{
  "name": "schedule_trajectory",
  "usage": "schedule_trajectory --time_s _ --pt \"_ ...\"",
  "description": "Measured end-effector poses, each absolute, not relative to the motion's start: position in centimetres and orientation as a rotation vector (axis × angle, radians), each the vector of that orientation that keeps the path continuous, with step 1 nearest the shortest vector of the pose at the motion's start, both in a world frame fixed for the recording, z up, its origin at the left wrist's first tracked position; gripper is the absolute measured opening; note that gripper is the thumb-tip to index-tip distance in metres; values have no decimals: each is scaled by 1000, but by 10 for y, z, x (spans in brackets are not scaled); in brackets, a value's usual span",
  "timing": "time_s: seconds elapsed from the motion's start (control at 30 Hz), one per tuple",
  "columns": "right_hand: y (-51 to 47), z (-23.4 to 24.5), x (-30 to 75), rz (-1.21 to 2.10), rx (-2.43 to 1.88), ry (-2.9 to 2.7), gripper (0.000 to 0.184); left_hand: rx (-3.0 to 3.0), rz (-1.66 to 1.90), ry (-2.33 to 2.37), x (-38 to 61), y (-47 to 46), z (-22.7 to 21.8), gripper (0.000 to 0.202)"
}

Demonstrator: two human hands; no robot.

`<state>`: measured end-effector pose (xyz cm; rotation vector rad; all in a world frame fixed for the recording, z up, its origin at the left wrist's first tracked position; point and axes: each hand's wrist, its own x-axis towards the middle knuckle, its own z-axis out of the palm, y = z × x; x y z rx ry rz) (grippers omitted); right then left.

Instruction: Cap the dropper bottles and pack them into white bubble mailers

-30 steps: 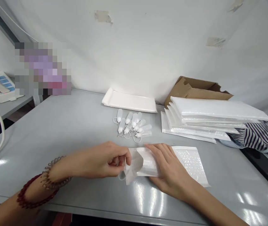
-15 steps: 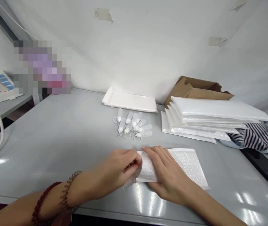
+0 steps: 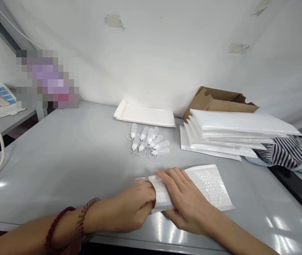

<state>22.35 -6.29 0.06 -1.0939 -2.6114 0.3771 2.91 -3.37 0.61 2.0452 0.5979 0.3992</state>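
A white bubble mailer (image 3: 214,184) lies at the front of the grey table, its opening facing left. My right hand (image 3: 185,198) is closed round the mailer near that end, fingers on top and thumb at the near edge. The curled fingers of my left hand (image 3: 137,205) reach into the mouth of the mailer. Their tips are hidden inside, so what they hold, if anything, does not show. Just beyond my hands lies a loose group of small translucent squeeze bottles (image 3: 136,141) with white tips and looped cap straps.
Flat white mailers (image 3: 145,114) lie against the wall. A stack of padded mailers (image 3: 241,122) stands at the right, before an open cardboard box (image 3: 220,99). Striped cloth (image 3: 289,154) lies beside them. A white cable (image 3: 0,145) hangs at the left.
My left hand has moved slightly down, and its fingers have gone into the mailer's opening, which is now lifted round them. My right hand keeps its hold.
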Motion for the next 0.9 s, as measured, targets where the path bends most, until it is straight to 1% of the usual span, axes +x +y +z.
schedule_trajectory --time_s 0.13,0.23,0.3,0.37,0.43,0.5,0.57,0.63,0.7,0.77,0.83,0.9 --pt "-66 2 222 341 -1057 -2630 67 1749 181 559 29 -28 12 17" --pt "-64 3 223 321 -1068 -2605 65 1686 152 557 28 -24 16 16" --pt "-62 3 225 293 -1103 -2601 65 1737 179 588 25 -20 19 15" --pt "-59 1 228 235 -1178 -2616 68 1822 225 645 20 -15 21 18" --pt "-57 -1 231 133 -1286 -2657 73 1893 362 792 12 -7 21 23" --pt "-57 -3 233 -1 -1381 -2707 73 1931 565 1066 4 1 20 26" --pt "-57 -4 233 -140 -1418 -2742 68 1891 647 1316 -2 8 18 27" --pt "-57 -6 232 -268 -1379 -2751 62 1748 526 1370 -5 12 16 32" --pt "-58 -7 230 -388 -1289 -2726 55 1582 376 1283 -4 13 15 40" --pt "-59 -8 227 -477 -1182 -2681 46 1473 302 1183 -1 12 13 47" --pt "-60 -8 225 -544 -1090 -2630 39 1437 270 1114 3 10 11 46" --pt "-61 -8 223 -600 -1031 -2580 36 1407 229 1047 6 9 9 39"
